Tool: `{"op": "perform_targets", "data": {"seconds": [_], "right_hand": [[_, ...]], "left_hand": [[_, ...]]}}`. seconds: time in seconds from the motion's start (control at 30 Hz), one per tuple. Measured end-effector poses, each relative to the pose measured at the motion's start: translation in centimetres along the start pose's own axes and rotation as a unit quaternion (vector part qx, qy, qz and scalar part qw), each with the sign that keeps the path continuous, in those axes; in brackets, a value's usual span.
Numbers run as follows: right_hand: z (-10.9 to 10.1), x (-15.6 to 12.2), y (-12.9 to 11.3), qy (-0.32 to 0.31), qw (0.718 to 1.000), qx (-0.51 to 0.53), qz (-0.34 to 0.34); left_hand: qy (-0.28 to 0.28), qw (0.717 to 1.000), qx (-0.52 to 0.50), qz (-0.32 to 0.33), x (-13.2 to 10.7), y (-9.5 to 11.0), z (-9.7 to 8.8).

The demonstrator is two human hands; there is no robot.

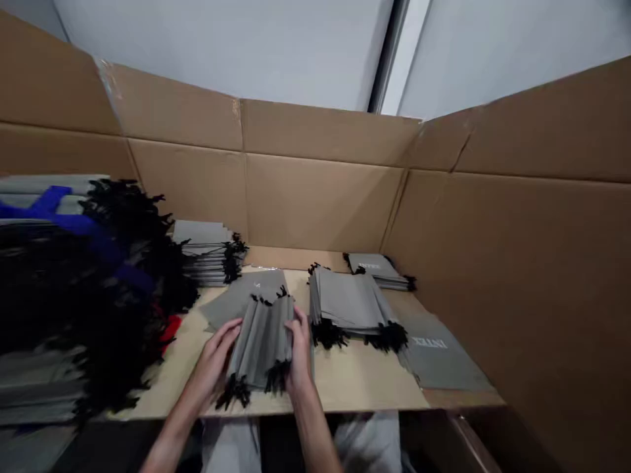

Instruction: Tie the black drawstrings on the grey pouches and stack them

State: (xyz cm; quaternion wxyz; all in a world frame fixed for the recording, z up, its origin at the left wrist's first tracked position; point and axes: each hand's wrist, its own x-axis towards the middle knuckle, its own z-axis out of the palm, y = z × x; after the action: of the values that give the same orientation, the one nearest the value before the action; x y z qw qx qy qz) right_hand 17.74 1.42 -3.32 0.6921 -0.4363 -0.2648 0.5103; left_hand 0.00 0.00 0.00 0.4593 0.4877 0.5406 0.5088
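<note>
A bundle of grey fabric pouches (261, 341) with black drawstring ends stands on edge near the table's front, slightly fanned. My left hand (217, 358) presses against its left side, and my right hand (298, 348) grips the right side, fingers curled over its edge. Just right of it rests another thick stack of grey pouches (350, 299), its black cord ends spilling toward me. Behind my left hand lies a flat grey pouch (256, 286), partly covered by the bundle. At the right is a flat grey piece lettered INTEX (438, 351).
Tall cardboard walls (320, 197) enclose the pale tabletop (365, 387) at the back and right. High piles of grey pouches with black cords (133, 263), crossed by a blue strap (83, 226), crowd the left. Smaller stacks stand at back left (202, 253) and back right (377, 266).
</note>
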Motion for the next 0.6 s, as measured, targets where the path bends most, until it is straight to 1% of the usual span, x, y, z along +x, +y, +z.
{"op": "perform_targets", "data": {"seconds": [0.13,0.3,0.4,0.5,0.6], "right_hand": [[0.7,-0.1,-0.3,-0.032,0.999,-0.014,0.004],[1.7,-1.5,-0.5,-0.082,0.993,-0.081,-0.038],[1.9,-2.0,-0.1,-0.106,0.988,-0.103,-0.051],[1.6,-1.4,0.5,-0.101,0.989,-0.091,-0.052],[1.0,-0.4,0.8,-0.062,0.995,-0.069,-0.046]], "left_hand": [[0.007,1.000,-0.001,-0.006,0.4,-0.5,0.1],[0.001,1.000,0.009,-0.011,0.2,-0.2,-0.1],[-0.015,1.000,0.010,-0.012,0.1,-0.1,-0.2],[-0.032,0.999,0.007,-0.015,0.2,-0.2,-0.2],[-0.042,0.999,-0.003,-0.013,0.4,-0.4,-0.2]]}}
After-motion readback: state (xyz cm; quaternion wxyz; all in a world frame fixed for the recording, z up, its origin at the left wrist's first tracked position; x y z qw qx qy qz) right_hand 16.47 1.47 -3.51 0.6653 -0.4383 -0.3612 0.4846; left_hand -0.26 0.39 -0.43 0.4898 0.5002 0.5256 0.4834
